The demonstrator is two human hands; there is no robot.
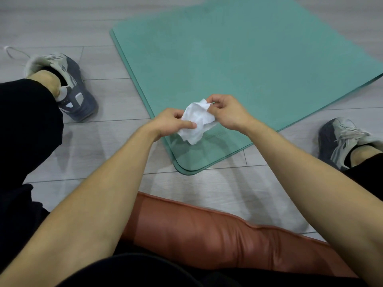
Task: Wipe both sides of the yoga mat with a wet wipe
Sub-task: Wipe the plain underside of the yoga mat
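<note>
A teal yoga mat [238, 65] lies folded double on the grey floor, its rounded near corner pointing toward me. Above that corner I hold a crumpled white wet wipe [196, 121] between both hands. My left hand [172, 123] pinches the wipe's left side with thumb and fingers. My right hand [227, 112] pinches its upper right edge. The wipe hangs clear of the mat's surface.
I sit on a brown leather cushion [217, 235] at the bottom. My feet in grey sneakers rest on the wood-look floor, one at the left [74, 88] and one at the right [344, 139], either side of the mat.
</note>
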